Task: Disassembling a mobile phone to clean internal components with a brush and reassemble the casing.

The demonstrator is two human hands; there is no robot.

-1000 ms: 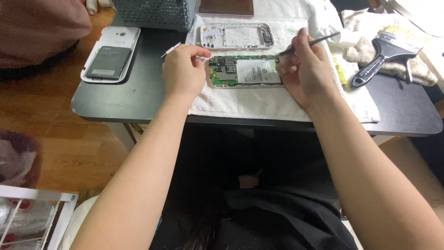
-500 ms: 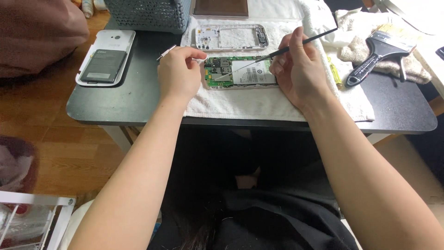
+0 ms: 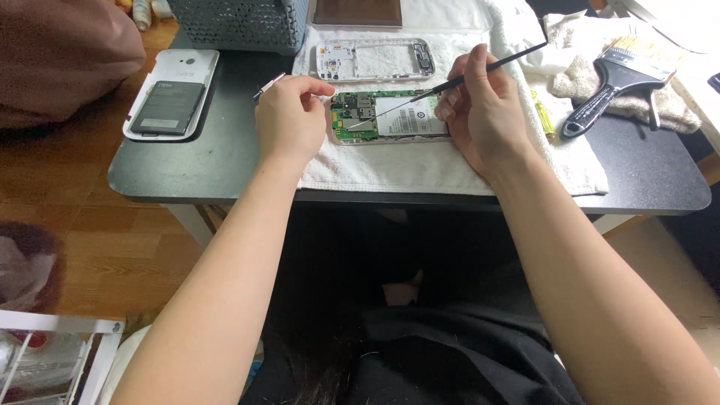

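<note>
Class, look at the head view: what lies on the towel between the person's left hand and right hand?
Between the left hand and the right hand lies the opened phone, circuit board exposed, on the white towel. The thin probe slants across it.

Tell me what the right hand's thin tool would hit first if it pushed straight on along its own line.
Probably the green circuit board of the opened phone: the right hand aims its thin black tool down-left, tip at or just above the board. Beyond it lies the left hand.

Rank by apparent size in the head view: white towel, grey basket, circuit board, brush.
1. White towel
2. Grey basket, though cut off by the frame edge
3. Brush and circuit board look about alike; too close to rank.
</note>
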